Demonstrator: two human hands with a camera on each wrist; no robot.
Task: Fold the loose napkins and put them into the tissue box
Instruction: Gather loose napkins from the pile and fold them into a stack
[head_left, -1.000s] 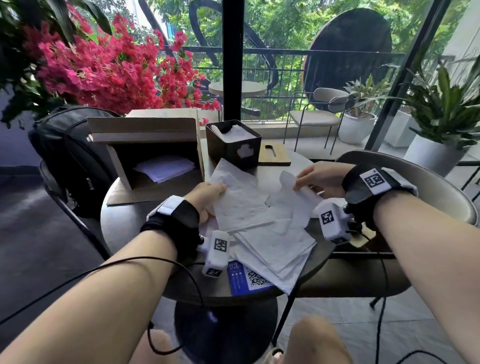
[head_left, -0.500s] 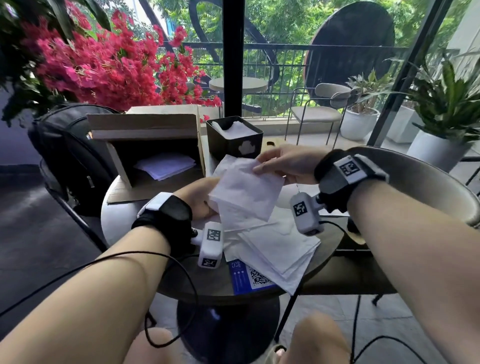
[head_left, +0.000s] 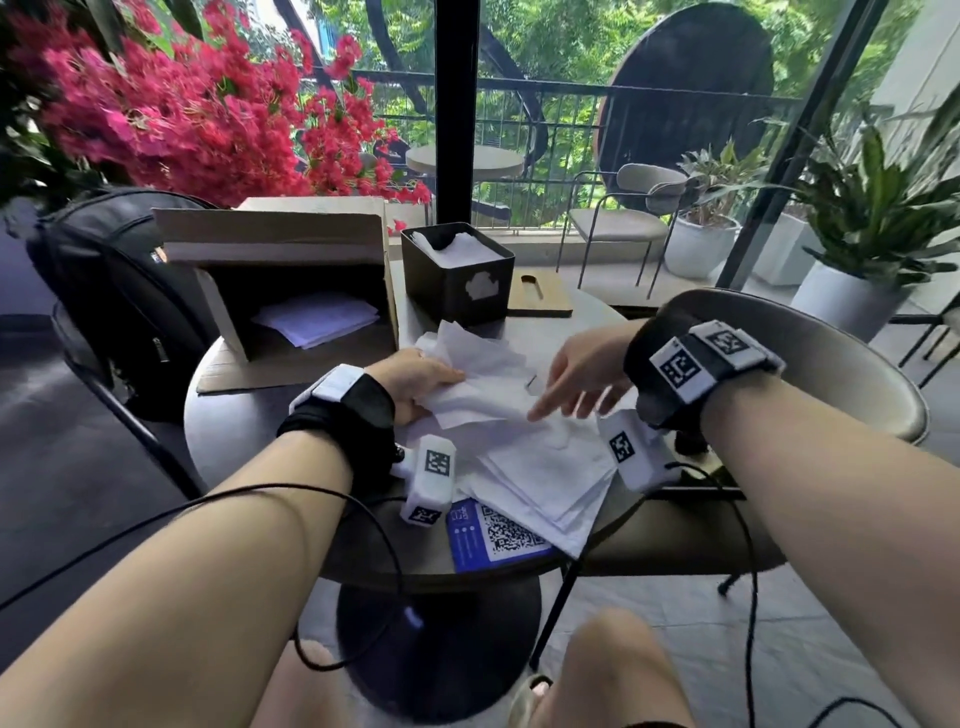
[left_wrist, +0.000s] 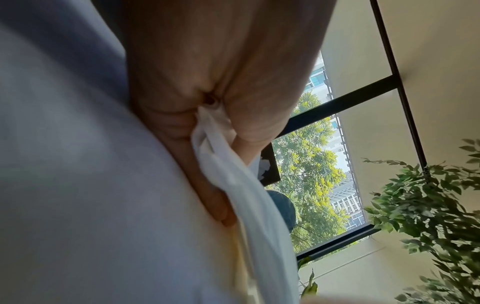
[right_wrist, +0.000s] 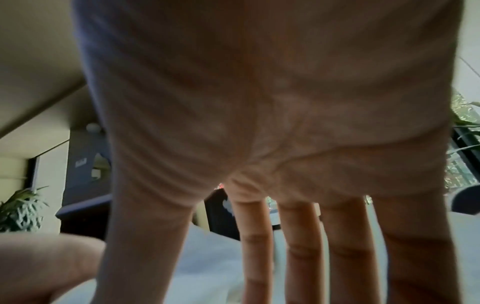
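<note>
Daylit glass wall (head_left: 571, 130), red flowers (head_left: 182, 114), grey floor (head_left: 78, 467)

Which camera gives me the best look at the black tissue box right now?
The head view: the black tissue box stands whole behind the napkins, with white tissue in its open top. The left wrist view shows only a sliver beside the fingers; the right wrist view a blurred part between fingers.

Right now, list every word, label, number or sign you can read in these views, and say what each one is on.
No word or number reads clearly in any view.
Blue card under the napkins: QR code and white print, too small to read.
Black tissue box: white cloud-shaped sign, no lettering.
Wrist trackers: square black-and-white marker codes only.
Dark panel in the right wrist view: pale lettering, too blurred to read.
</note>
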